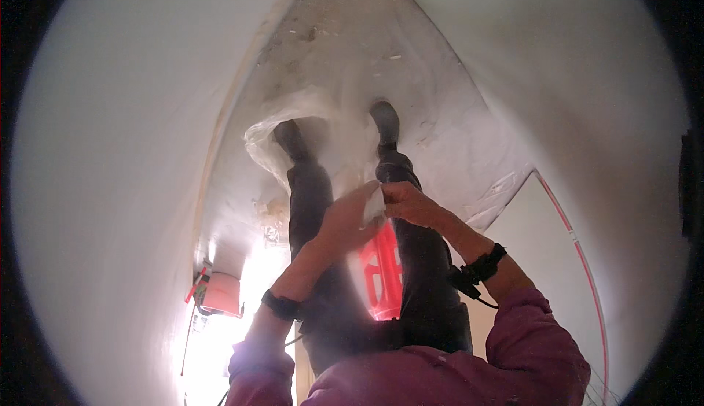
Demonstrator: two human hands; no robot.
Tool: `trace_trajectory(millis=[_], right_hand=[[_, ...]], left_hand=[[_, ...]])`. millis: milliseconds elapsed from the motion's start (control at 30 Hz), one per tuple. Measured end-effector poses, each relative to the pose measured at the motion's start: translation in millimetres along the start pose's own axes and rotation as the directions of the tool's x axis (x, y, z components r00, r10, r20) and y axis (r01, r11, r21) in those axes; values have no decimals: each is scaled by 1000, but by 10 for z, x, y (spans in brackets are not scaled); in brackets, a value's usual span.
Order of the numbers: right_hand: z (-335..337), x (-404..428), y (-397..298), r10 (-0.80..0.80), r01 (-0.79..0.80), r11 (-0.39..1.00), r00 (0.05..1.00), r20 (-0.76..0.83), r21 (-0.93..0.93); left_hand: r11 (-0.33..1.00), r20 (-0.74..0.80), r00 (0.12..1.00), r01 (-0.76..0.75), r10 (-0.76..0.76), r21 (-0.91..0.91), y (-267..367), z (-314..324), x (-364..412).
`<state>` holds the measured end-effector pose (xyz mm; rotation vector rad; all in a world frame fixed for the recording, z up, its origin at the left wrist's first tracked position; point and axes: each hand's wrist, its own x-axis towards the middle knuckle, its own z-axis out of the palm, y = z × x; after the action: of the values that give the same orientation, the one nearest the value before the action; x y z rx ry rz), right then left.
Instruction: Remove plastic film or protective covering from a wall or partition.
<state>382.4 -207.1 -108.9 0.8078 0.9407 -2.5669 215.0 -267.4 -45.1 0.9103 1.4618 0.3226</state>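
Note:
Both my hands meet in front of my thighs, around a small piece of whitish sheet material (374, 206). My left hand (349, 216) is blurred and lies along the piece's left side, its fingers closed on it. My right hand (410, 202) pinches the right edge of the piece between thumb and fingers. What the piece is exactly cannot be told. Below the hands, a red plastic object with cut-outs (383, 274) shows between my legs.
Translucent plastic sheeting (352, 65) covers the floor, with a raised fold (258, 142) around my left shoe. Pale walls (121, 131) rise on both sides. A pinkish bucket (221, 293) is at the lower left. Red tape or trim (586, 263) edges a pale surface on the right.

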Motion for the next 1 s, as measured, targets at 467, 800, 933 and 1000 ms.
trace_trajectory(millis=[467,800,933,1000], right_hand=[[264,-515,-919,29,-21,942,999,18,-334],[220,-667,-1319,377,-382,907,924,-63,-175],[289,-729,-1353,376,-422,860,904,-201,-287],[327,-732,-1251,397,-462,847,879,-265,-264]], left_hand=[[909,-262,871,392,-416,-141,816,272,-689],[981,-624,775,-23,-104,-191,711,733,-1047],[887,-433,881,-31,-194,-461,653,1071,-1110],[848,-531,825,-132,-193,-513,604,1278,-1161]])
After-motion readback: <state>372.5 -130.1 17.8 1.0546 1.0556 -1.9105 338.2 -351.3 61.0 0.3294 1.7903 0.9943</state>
